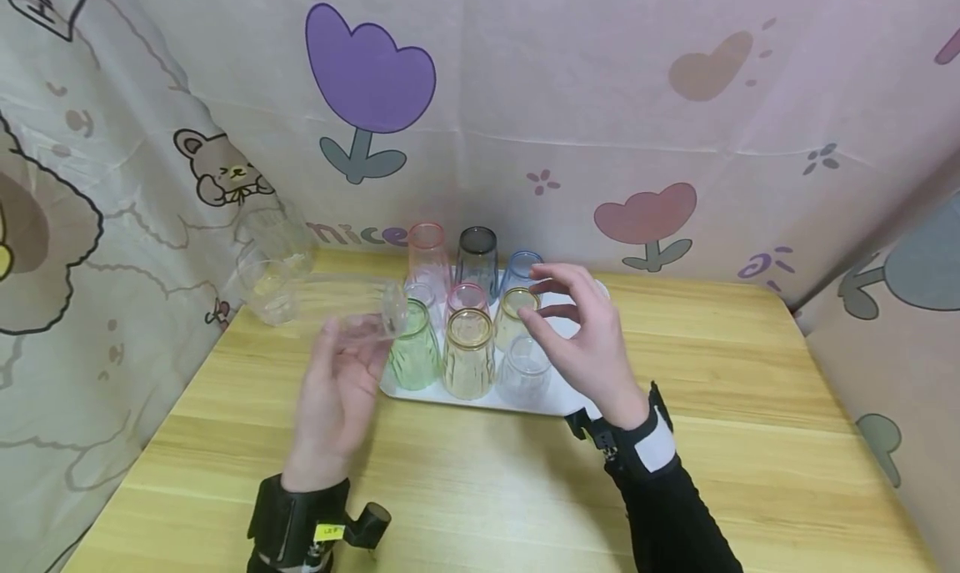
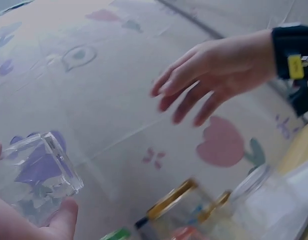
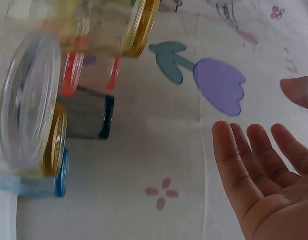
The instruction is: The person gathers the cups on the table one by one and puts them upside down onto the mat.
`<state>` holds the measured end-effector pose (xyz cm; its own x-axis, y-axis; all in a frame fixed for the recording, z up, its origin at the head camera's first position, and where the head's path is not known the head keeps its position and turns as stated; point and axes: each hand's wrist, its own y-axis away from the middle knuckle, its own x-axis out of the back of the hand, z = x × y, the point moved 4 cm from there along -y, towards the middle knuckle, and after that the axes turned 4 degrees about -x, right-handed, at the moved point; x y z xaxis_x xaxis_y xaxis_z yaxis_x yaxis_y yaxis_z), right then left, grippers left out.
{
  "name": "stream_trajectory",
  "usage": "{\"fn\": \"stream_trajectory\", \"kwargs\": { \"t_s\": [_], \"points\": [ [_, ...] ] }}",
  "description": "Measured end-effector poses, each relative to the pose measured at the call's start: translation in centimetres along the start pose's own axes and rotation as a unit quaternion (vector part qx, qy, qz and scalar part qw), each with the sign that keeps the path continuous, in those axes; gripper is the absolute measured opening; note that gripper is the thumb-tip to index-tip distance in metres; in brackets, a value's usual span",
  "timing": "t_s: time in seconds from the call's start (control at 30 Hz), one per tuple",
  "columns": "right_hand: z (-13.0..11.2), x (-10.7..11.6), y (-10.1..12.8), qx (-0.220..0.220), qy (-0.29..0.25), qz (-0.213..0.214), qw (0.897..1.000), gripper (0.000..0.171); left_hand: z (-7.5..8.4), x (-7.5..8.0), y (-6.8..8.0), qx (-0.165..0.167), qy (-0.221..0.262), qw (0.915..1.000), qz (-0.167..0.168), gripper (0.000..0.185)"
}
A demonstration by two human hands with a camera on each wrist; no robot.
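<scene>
My left hand (image 1: pixel 337 406) holds a clear drinking glass (image 1: pixel 345 302) on its side, raised at the tray's left end, thick end pointing right. In the left wrist view this glass (image 2: pixel 39 175) lies between the thumb and fingers. My right hand (image 1: pixel 592 339) hovers over the tray's right side, fingers loosely bent with nothing between them. Its fingertips overlap a yellow glass (image 1: pixel 516 327) in the head view, but the right wrist view shows the hand (image 3: pixel 273 185) apart from the glasses. Closest to my left hand stands a green glass (image 1: pixel 414 356) on the white tray (image 1: pixel 450 399).
Also on the tray are a front yellow glass (image 1: pixel 468 364), a clear glass (image 1: pixel 525 373), pink glasses, a dark glass (image 1: pixel 477 264) and a blue glass (image 1: pixel 525 264). More clear glasses (image 1: pixel 270 294) stand at the wooden table's (image 1: pixel 480 473) back left. A printed curtain (image 1: pixel 510 98) hangs behind.
</scene>
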<state>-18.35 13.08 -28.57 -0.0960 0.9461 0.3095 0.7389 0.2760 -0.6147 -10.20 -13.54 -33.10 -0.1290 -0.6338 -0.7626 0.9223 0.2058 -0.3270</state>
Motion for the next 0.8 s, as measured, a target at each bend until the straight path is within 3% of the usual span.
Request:
{"fn": "stream_trajectory", "kwargs": {
  "t_s": [0.53, 0.8],
  "points": [
    [-1.5, -3.3, 1.0, 0.087, -0.012, -0.097, 0.991, 0.087, -4.6, -3.7, 2.0, 0.104, -0.045, 0.9933, 0.026, 0.026],
    [-2.0, -4.3, 1.1, 0.145, -0.020, -0.098, 0.984, 0.083, -6.1, -4.6, 2.5, 0.157, -0.061, 0.9854, 0.029, 0.027]
  ]
}}
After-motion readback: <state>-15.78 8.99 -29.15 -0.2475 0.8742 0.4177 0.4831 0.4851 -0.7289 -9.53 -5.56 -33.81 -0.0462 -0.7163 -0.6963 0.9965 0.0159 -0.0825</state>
